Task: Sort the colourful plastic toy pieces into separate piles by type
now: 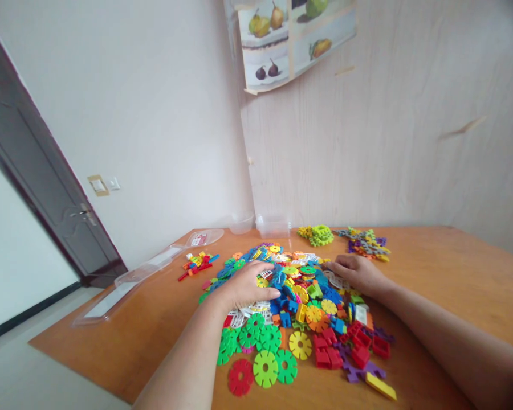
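A big heap of coloured plastic building pieces lies in the middle of an orange wooden table: green, red and yellow toothed discs, red and blue blocks, purple connectors. My left hand rests palm down on the heap's left side, fingers curled over blue and white pieces. On the heap's upper right lies my right hand, its fingers bent onto the pieces. What either hand holds is hidden under the fingers.
Two assembled clusters stand at the table's back, one green-yellow, one purple-grey. Small red and yellow pieces lie left. Two clear tubs sit by the wall, a clear lid along the left edge. A door stands left.
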A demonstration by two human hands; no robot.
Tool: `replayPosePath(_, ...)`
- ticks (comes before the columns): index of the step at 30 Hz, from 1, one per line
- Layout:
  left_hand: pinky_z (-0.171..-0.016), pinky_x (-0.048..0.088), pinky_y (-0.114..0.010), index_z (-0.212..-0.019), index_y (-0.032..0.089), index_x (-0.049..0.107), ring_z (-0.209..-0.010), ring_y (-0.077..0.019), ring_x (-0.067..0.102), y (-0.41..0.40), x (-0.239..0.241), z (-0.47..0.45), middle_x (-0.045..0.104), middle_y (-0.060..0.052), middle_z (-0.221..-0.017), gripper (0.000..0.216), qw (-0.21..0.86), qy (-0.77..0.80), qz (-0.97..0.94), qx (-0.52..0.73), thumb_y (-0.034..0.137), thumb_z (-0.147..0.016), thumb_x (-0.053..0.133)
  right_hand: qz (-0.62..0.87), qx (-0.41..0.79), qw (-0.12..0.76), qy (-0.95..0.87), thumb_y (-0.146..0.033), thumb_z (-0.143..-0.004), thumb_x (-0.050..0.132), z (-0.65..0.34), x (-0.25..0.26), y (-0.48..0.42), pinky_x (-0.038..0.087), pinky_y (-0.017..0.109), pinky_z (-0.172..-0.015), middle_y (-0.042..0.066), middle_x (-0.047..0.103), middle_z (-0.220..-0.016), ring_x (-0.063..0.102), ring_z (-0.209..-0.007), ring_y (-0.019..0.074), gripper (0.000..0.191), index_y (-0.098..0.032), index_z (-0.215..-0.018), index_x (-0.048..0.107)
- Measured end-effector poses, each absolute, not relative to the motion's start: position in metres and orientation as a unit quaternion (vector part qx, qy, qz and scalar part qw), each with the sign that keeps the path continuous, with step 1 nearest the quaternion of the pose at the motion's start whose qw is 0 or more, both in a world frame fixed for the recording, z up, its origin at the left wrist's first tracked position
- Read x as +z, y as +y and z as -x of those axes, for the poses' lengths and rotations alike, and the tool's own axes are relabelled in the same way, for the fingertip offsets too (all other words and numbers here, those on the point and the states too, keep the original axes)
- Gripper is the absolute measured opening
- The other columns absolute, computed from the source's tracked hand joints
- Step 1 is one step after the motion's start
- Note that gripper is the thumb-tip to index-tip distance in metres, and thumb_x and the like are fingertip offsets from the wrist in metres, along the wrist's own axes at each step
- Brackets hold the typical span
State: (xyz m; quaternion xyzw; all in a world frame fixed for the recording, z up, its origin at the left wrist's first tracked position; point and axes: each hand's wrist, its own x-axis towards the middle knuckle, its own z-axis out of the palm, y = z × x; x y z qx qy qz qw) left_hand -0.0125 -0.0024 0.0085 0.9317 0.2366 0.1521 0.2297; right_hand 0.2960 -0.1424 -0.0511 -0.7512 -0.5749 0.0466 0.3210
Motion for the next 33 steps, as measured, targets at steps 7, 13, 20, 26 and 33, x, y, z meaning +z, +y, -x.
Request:
replayPosePath(7,-0.079,0.05,-0.028,-0.102,0.019,0.071,-0.087,-0.0184,0.065,0.009,-0.006,-0.001,0.072,-0.003,-0.094,0.026,0.284,0.253,-0.898,0.224,0.029,-0.082,0.058,0.759,0.055,0.313,-0.568,-0.068,-0.09,0.042,-0.294,-0.049,-0.143,0.029,0.028,-0.052,0.0,0.055,-0.059,0.053,-0.058,0.0146,0.055,-0.021,-0.064,0.055)
replayPosePath(13,-0.08,0.05,-0.028,-0.114,0.019,0.064,-0.088,-0.0168,0.065,0.017,-0.012,-0.002,0.072,-0.004,-0.098,0.034,0.321,0.301,-0.853,0.282,0.019,-0.083,0.051,0.75,0.042,0.316,-0.58,-0.064,-0.091,0.042,-0.294,-0.049,-0.143,0.029,0.028,-0.053,0.0,0.055,-0.06,0.053,-0.059,0.0149,0.053,-0.021,-0.065,0.057)
replayPosePath(20,-0.096,0.047,-0.032,-0.108,0.023,0.066,-0.108,-0.0195,0.062,-0.003,0.007,0.001,0.069,-0.003,-0.115,0.033,0.264,0.275,-0.875,0.299,0.015,-0.078,0.055,0.761,0.05,0.31,-0.568,-0.066,-0.091,0.041,-0.295,-0.05,-0.142,0.029,0.028,-0.052,0.001,0.058,-0.062,0.053,-0.059,0.0151,0.054,-0.021,-0.066,0.058)
replayPosePath(26,-0.097,0.044,-0.034,-0.102,0.026,0.07,-0.107,-0.021,0.059,-0.031,0.021,0.001,0.068,-0.001,-0.108,0.026,0.207,0.159,-0.944,0.2,0.021,-0.078,0.064,0.761,0.052,0.311,-0.567,-0.068,-0.089,0.041,-0.296,-0.051,-0.141,0.029,0.028,-0.052,0.0,0.056,-0.06,0.052,-0.058,0.015,0.055,-0.021,-0.064,0.054)
replayPosePath(33,-0.086,0.044,-0.032,-0.083,0.023,0.069,-0.094,-0.0205,0.058,-0.033,0.018,-0.005,0.064,-0.002,-0.09,0.009,0.139,0.139,-0.963,0.182,0.032,-0.081,0.068,0.758,0.049,0.317,-0.567,-0.069,-0.088,0.042,-0.296,-0.05,-0.142,0.03,0.027,-0.053,0.001,0.058,-0.062,0.051,-0.059,0.0145,0.055,-0.021,-0.064,0.056)
